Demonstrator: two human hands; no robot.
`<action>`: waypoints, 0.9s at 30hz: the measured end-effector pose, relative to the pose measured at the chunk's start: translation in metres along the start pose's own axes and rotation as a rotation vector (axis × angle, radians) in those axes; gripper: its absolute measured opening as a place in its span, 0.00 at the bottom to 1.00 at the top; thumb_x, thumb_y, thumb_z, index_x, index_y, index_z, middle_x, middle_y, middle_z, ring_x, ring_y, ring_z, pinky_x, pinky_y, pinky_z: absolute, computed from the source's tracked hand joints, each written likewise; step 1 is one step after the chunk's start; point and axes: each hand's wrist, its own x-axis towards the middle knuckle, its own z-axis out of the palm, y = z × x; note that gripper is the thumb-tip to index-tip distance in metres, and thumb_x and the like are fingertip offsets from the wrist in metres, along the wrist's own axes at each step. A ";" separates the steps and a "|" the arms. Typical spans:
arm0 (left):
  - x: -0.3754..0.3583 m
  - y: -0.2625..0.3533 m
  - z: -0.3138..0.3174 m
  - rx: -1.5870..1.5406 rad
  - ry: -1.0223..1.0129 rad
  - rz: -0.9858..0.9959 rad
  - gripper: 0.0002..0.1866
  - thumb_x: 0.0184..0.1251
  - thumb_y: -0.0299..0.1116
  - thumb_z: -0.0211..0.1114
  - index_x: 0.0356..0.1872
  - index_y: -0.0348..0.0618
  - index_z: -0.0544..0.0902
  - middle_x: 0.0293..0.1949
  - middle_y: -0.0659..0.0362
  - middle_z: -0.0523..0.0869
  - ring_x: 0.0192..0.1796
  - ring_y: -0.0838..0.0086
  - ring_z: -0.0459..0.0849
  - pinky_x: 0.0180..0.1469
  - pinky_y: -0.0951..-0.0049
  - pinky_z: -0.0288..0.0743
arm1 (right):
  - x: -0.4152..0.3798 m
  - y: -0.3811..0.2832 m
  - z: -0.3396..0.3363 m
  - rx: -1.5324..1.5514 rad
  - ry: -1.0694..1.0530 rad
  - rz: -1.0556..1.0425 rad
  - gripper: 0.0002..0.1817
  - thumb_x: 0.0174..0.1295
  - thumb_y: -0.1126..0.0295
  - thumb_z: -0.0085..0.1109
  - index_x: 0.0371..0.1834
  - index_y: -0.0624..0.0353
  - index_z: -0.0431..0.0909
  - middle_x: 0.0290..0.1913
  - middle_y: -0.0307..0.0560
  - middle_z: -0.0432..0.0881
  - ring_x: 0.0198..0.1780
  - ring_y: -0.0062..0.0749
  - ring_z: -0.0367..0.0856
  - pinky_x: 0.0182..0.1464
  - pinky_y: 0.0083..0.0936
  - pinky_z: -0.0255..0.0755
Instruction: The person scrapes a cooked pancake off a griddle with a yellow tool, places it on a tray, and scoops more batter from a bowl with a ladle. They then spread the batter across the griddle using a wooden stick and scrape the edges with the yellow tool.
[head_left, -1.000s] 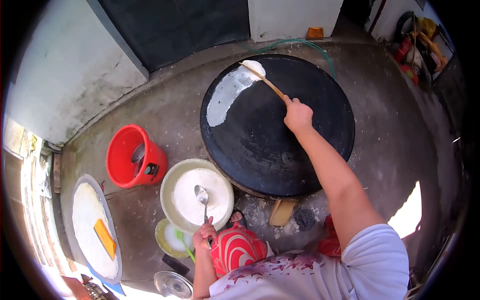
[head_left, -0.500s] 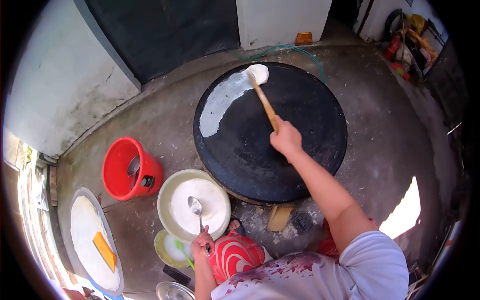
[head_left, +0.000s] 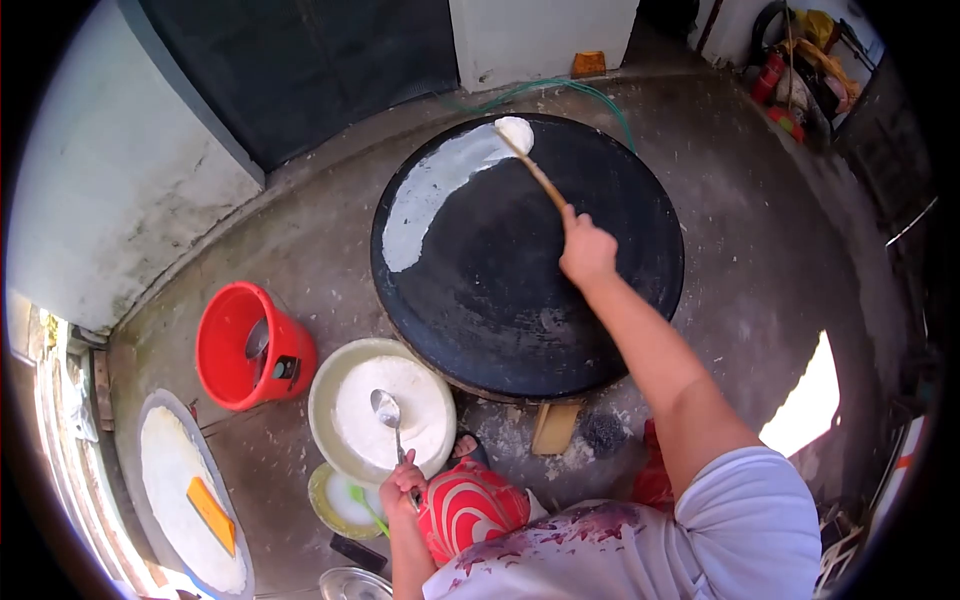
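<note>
My right hand is wrapped round the handle of a wooden spatula, reaching out over a large round black griddle. At the griddle's far edge, the spatula's tip meets a thick white lump of batter. A thin pale band of spread batter curves from the lump along the left side. Low in view, my left hand is closed round the handle of a metal spoon. The spoon's bowl overlaps the white contents of a pale basin.
A red bucket with a metal ladle inside stands left of the basin. Below the basin sits a smaller yellow-green bowl with whitish liquid. Farther left, an orange scraper lies on a white-covered round board. A green hose runs behind the griddle.
My right hand and the spatula have shifted right along the griddle's far edge, pushing the lump and lengthening the thin band. The whole view has tilted slightly. My left hand still holds the spoon.
</note>
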 end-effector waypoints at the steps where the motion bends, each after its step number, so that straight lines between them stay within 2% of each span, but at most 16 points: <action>1: -0.002 0.005 -0.002 0.006 0.004 0.002 0.17 0.67 0.29 0.41 0.49 0.24 0.69 0.19 0.63 0.69 0.17 0.79 0.65 0.16 0.80 0.62 | 0.002 0.012 -0.007 0.026 -0.035 0.045 0.32 0.48 0.70 0.55 0.61 0.55 0.63 0.37 0.48 0.75 0.34 0.42 0.81 0.37 0.32 0.76; 4: 0.004 0.011 -0.007 -0.005 -0.021 -0.030 0.17 0.67 0.28 0.41 0.49 0.24 0.68 0.20 0.63 0.69 0.17 0.79 0.65 0.16 0.81 0.62 | -0.010 0.008 -0.013 0.199 -0.029 0.170 0.31 0.48 0.70 0.55 0.61 0.53 0.63 0.39 0.50 0.75 0.38 0.42 0.80 0.38 0.34 0.75; 6: 0.006 0.012 -0.008 0.033 -0.003 0.076 0.16 0.66 0.27 0.41 0.49 0.24 0.69 0.20 0.62 0.69 0.17 0.79 0.65 0.16 0.81 0.62 | -0.025 -0.026 -0.025 0.282 -0.031 0.094 0.31 0.47 0.70 0.54 0.60 0.57 0.63 0.39 0.52 0.75 0.37 0.44 0.80 0.38 0.34 0.75; 8: 0.003 0.002 -0.001 0.046 0.018 0.095 0.16 0.66 0.27 0.42 0.48 0.24 0.69 0.20 0.63 0.69 0.17 0.79 0.65 0.17 0.81 0.62 | -0.009 -0.040 -0.011 0.188 0.037 -0.139 0.30 0.47 0.71 0.55 0.57 0.61 0.64 0.39 0.52 0.75 0.35 0.42 0.81 0.36 0.33 0.76; 10: -0.002 -0.003 0.003 0.067 0.038 0.080 0.17 0.66 0.28 0.42 0.48 0.23 0.68 0.20 0.63 0.69 0.17 0.79 0.65 0.16 0.81 0.62 | 0.031 -0.020 0.002 0.000 0.110 -0.037 0.27 0.48 0.72 0.55 0.55 0.63 0.64 0.37 0.48 0.75 0.30 0.39 0.82 0.29 0.30 0.76; 12: -0.003 0.009 -0.004 0.053 0.032 0.050 0.17 0.67 0.29 0.42 0.48 0.23 0.68 0.20 0.63 0.69 0.17 0.79 0.65 0.17 0.80 0.62 | 0.032 0.013 -0.005 0.040 0.023 0.062 0.28 0.49 0.71 0.54 0.56 0.63 0.63 0.38 0.49 0.75 0.33 0.40 0.82 0.32 0.32 0.76; 14: 0.005 0.010 -0.006 0.028 0.000 -0.009 0.17 0.68 0.30 0.41 0.48 0.23 0.68 0.21 0.62 0.69 0.17 0.79 0.65 0.17 0.80 0.62 | -0.006 0.011 -0.034 0.120 -0.049 0.111 0.30 0.50 0.70 0.53 0.59 0.64 0.60 0.42 0.52 0.74 0.38 0.43 0.81 0.36 0.35 0.76; 15: 0.006 0.010 -0.004 0.050 0.014 0.038 0.17 0.68 0.30 0.41 0.48 0.24 0.69 0.21 0.62 0.69 0.17 0.79 0.65 0.17 0.80 0.62 | -0.024 0.004 -0.032 0.195 -0.090 0.164 0.33 0.49 0.71 0.52 0.62 0.64 0.57 0.45 0.55 0.72 0.41 0.46 0.80 0.40 0.37 0.75; 16: 0.007 0.009 -0.003 0.072 0.031 0.090 0.17 0.68 0.30 0.41 0.48 0.24 0.69 0.21 0.62 0.69 0.17 0.79 0.65 0.17 0.80 0.62 | -0.044 -0.010 -0.037 0.261 -0.151 0.184 0.33 0.50 0.73 0.50 0.64 0.59 0.56 0.45 0.57 0.72 0.41 0.51 0.78 0.44 0.42 0.72; 17: 0.007 0.007 -0.001 0.100 0.048 0.115 0.17 0.69 0.31 0.40 0.48 0.24 0.69 0.21 0.62 0.69 0.18 0.79 0.65 0.17 0.80 0.61 | -0.057 -0.019 -0.032 0.250 -0.146 0.019 0.35 0.48 0.73 0.51 0.64 0.64 0.55 0.43 0.56 0.72 0.37 0.48 0.80 0.41 0.37 0.75; 18: 0.006 0.005 0.002 0.105 0.053 0.117 0.17 0.69 0.31 0.40 0.48 0.24 0.69 0.21 0.62 0.69 0.18 0.79 0.65 0.17 0.80 0.61 | -0.062 -0.023 -0.027 0.221 -0.134 -0.173 0.33 0.49 0.73 0.50 0.62 0.64 0.57 0.41 0.54 0.72 0.35 0.46 0.81 0.38 0.35 0.76; 20: 0.002 0.000 0.004 0.080 0.053 0.094 0.18 0.69 0.31 0.40 0.48 0.24 0.69 0.21 0.62 0.69 0.18 0.79 0.65 0.17 0.80 0.62 | -0.036 -0.011 -0.019 0.044 -0.055 -0.164 0.30 0.50 0.74 0.50 0.61 0.63 0.59 0.40 0.51 0.73 0.33 0.42 0.81 0.34 0.33 0.76; 22: 0.001 0.008 -0.003 0.089 0.048 0.070 0.18 0.69 0.31 0.40 0.48 0.24 0.69 0.21 0.62 0.69 0.18 0.79 0.65 0.17 0.80 0.62 | -0.006 0.030 -0.011 0.005 -0.049 0.059 0.30 0.50 0.73 0.51 0.61 0.61 0.60 0.41 0.49 0.73 0.34 0.40 0.81 0.31 0.32 0.76; 24: 0.005 0.015 -0.005 0.102 0.022 0.031 0.18 0.69 0.32 0.40 0.47 0.24 0.69 0.21 0.62 0.69 0.18 0.79 0.65 0.17 0.80 0.62 | -0.015 0.044 -0.027 0.065 -0.105 0.142 0.32 0.50 0.73 0.52 0.63 0.59 0.59 0.43 0.51 0.73 0.37 0.43 0.81 0.35 0.34 0.76; 26: 0.009 0.020 -0.009 0.129 0.017 0.103 0.18 0.69 0.32 0.39 0.47 0.24 0.69 0.21 0.62 0.69 0.18 0.78 0.65 0.17 0.80 0.62 | -0.034 0.025 -0.034 0.178 -0.083 0.210 0.34 0.49 0.73 0.53 0.63 0.61 0.58 0.45 0.53 0.72 0.40 0.45 0.80 0.39 0.36 0.75; 27: 0.007 0.016 -0.005 0.104 0.032 0.116 0.18 0.69 0.32 0.39 0.47 0.24 0.69 0.21 0.62 0.69 0.17 0.78 0.65 0.17 0.80 0.62 | -0.039 0.006 -0.044 0.226 -0.148 0.216 0.34 0.48 0.73 0.53 0.63 0.63 0.57 0.45 0.55 0.72 0.42 0.48 0.79 0.42 0.38 0.74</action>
